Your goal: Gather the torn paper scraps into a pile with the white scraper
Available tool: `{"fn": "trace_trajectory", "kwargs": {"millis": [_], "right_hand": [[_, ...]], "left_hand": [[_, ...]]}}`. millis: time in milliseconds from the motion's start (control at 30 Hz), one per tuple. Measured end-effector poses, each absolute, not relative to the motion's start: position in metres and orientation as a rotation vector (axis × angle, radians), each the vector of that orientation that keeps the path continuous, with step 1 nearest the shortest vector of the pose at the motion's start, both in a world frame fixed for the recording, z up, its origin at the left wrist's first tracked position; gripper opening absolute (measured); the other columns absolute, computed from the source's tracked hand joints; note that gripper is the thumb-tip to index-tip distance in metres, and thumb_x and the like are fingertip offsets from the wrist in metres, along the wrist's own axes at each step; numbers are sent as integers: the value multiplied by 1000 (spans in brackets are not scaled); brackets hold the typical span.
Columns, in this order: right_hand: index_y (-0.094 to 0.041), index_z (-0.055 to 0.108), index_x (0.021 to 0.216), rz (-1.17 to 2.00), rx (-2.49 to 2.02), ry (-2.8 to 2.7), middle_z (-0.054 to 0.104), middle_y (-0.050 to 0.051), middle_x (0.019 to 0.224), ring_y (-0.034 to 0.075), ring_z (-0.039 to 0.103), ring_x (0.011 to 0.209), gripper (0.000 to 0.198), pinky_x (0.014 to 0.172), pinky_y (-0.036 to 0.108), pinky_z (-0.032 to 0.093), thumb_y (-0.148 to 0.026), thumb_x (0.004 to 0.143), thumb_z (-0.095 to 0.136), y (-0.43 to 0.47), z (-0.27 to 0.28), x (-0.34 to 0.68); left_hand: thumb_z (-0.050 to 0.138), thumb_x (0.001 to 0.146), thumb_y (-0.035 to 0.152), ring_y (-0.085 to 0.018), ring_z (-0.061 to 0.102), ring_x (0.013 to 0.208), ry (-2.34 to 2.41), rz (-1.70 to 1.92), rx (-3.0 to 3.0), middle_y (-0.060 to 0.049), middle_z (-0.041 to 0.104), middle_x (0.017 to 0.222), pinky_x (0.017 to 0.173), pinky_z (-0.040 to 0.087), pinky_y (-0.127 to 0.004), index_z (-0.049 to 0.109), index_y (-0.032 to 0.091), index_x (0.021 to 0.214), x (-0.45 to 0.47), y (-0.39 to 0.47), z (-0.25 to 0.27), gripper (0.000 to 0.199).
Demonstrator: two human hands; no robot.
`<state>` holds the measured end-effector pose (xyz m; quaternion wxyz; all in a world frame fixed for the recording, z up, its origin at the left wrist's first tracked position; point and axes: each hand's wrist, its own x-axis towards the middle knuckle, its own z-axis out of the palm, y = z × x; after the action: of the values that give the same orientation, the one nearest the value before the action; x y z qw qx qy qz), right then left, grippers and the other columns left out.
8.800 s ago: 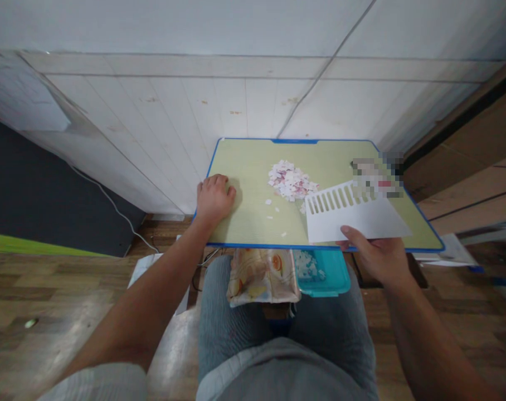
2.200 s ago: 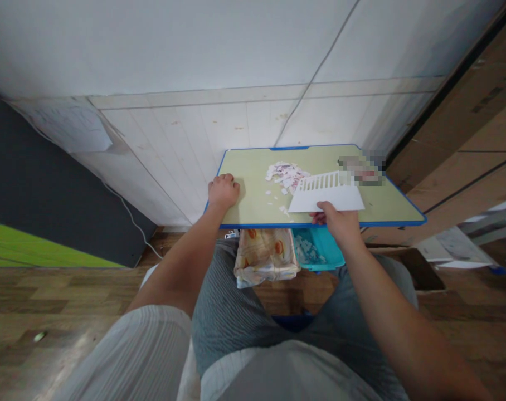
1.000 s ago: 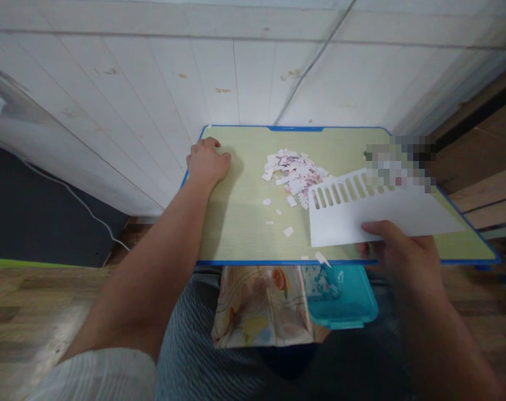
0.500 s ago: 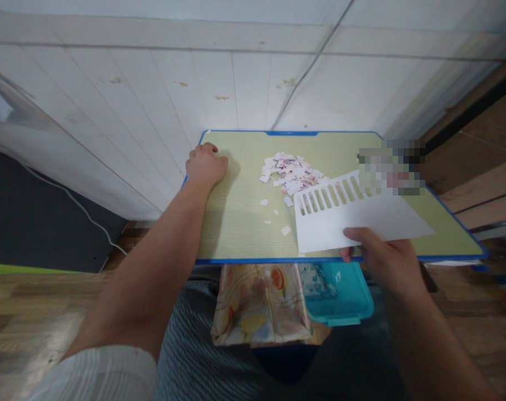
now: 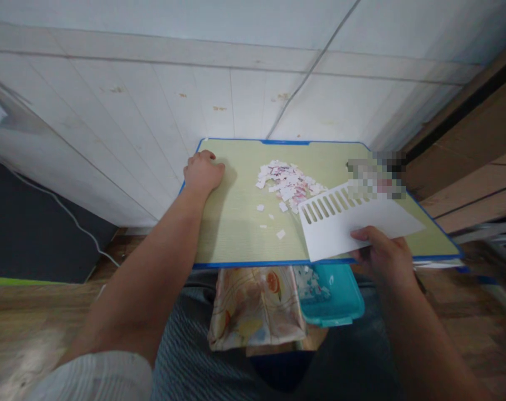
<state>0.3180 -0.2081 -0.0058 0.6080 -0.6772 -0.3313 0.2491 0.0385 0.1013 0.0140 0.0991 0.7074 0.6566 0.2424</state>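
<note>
A small table [image 5: 236, 239] with a pale yellow-green top and blue rim stands before me. My left hand [image 5: 203, 171] grips its left edge, fingers curled over the side and thumb on top. My right hand [image 5: 384, 250] pinches a white slotted sheet [image 5: 332, 236] at its near side, thumb on top, fingers hidden below. A row of long slots runs along the sheet's far side. The sheet slants over the right half of the tabletop, its left end beside a heap of small paper scraps [image 5: 284, 179]. Several loose scraps lie nearer me.
Below the near edge sit a fruit-patterned cloth bin [image 5: 257, 312] and a teal plastic tub [image 5: 336, 303] with scraps inside. A pixelated patch hides the back right corner. A white panelled wall [image 5: 152, 111] with a grey cable [image 5: 307, 72] stands behind.
The slotted sheet has shifted slightly right and turned a little, its near left corner closer to the table's front edge. My left hand keeps its place. The view has moved slightly.
</note>
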Motion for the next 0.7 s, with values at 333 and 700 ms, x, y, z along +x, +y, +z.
{"fn": "trace_trajectory", "kwargs": {"millis": [333,700], "right_hand": [[-27,56,68,681,-1485,-643,50,-5,49,15,43,39,24,36,30,33,-33,69,79,-206,-5,320],[-22,66,65,611,-1527,-884,65,1,54,18,58,46,27,46,32,52,-37,77,86,-182,6,288]], "left_hand": [[61,96,34,-41,59,149,1955,697,2121,-20,69,157,126,48,-55,72,23,140,37,99,18,47],[62,97,33,-39,58,149,1942,700,2102,-19,68,156,124,47,-54,72,25,138,38,98,16,43]]}}
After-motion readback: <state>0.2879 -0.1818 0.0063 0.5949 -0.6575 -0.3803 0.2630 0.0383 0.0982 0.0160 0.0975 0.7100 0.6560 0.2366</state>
